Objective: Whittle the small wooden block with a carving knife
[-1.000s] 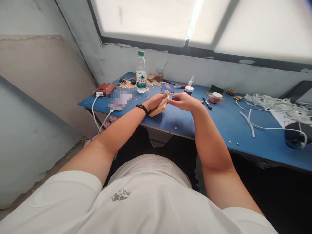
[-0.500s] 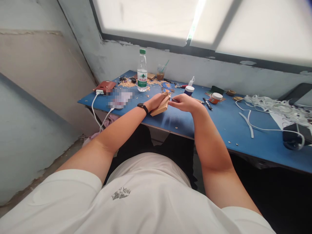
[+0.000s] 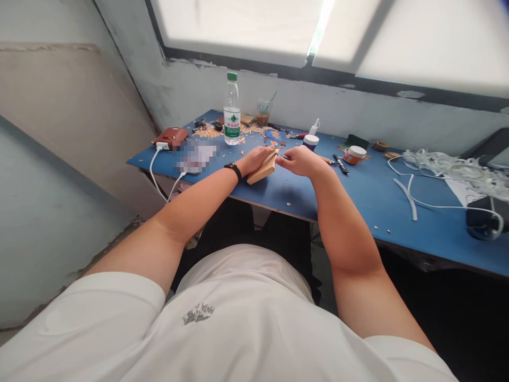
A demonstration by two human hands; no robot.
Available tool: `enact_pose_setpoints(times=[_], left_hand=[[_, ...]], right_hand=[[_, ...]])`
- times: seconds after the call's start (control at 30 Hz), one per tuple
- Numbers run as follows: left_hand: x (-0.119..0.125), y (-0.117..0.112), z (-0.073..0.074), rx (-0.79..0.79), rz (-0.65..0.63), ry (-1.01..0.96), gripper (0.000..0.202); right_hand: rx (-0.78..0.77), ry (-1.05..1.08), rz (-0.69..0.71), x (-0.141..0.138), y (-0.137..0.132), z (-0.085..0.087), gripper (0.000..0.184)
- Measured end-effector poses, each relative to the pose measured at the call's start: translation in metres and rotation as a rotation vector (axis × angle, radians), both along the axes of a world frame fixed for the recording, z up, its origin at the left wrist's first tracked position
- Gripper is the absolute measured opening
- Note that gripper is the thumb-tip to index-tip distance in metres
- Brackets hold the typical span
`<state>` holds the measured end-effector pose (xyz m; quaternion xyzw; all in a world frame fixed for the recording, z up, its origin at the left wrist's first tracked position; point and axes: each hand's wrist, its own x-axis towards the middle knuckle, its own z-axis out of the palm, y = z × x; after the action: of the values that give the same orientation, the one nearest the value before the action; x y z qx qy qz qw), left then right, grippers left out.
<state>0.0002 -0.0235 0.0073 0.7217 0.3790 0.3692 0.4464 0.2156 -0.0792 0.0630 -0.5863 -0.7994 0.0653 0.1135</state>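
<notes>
My left hand [image 3: 255, 158] is closed around a pale wooden block [image 3: 261, 173], held tilted above the front part of the blue table. In my right hand [image 3: 301, 161] is a slim, dark carving tool [image 3: 286, 156], mostly covered by the fingers. Its tip points left toward the upper end of the block, very close to the left fingers. Whether the tip touches the wood I cannot tell.
Wood shavings [image 3: 207, 130] lie around a water bottle [image 3: 232, 114]. Behind the hands are a plastic cup [image 3: 263, 114] and a blue jar [image 3: 310, 142]. To the right are a pen [image 3: 341, 164], an orange jar [image 3: 354, 155] and white cables [image 3: 445, 164].
The camera view has shifted slightly, so the table sits a little higher. Both hands keep their grip, and the right hand has turned slightly at the block.
</notes>
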Motion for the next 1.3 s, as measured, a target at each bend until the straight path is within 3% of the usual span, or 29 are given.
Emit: enact_pose_setpoints(times=[0.23, 0.5, 0.6, 0.7, 0.83, 0.97, 1.3], left_hand=[[0.000, 0.008, -0.002, -0.001, 0.025, -0.027, 0.059], [0.004, 0.005, 0.000, -0.080, 0.054, -0.077, 0.061], [0.003, 0.008, -0.001, -0.031, 0.091, -0.071, 0.062], [0.002, 0.011, -0.004, 0.018, 0.100, -0.065, 0.065], [0.001, 0.012, -0.008, -0.107, 0.025, -0.088, 0.077], [0.000, 0.010, -0.009, -0.110, -0.038, -0.081, 0.084], [0.005, 0.010, -0.011, -0.205, -0.012, -0.157, 0.078]], right_hand=[[0.071, -0.111, -0.080, -0.008, -0.005, 0.001, 0.063], [0.028, -0.145, -0.189, -0.011, -0.005, 0.003, 0.073], [-0.004, -0.130, -0.214, -0.009, -0.003, 0.000, 0.081], [0.031, -0.068, -0.166, -0.006, 0.000, -0.003, 0.080], [0.017, 0.071, -0.047, -0.002, -0.001, -0.005, 0.074], [-0.051, 0.137, 0.077, -0.002, -0.003, -0.004, 0.061], [-0.061, 0.142, 0.117, -0.004, -0.011, 0.001, 0.048]])
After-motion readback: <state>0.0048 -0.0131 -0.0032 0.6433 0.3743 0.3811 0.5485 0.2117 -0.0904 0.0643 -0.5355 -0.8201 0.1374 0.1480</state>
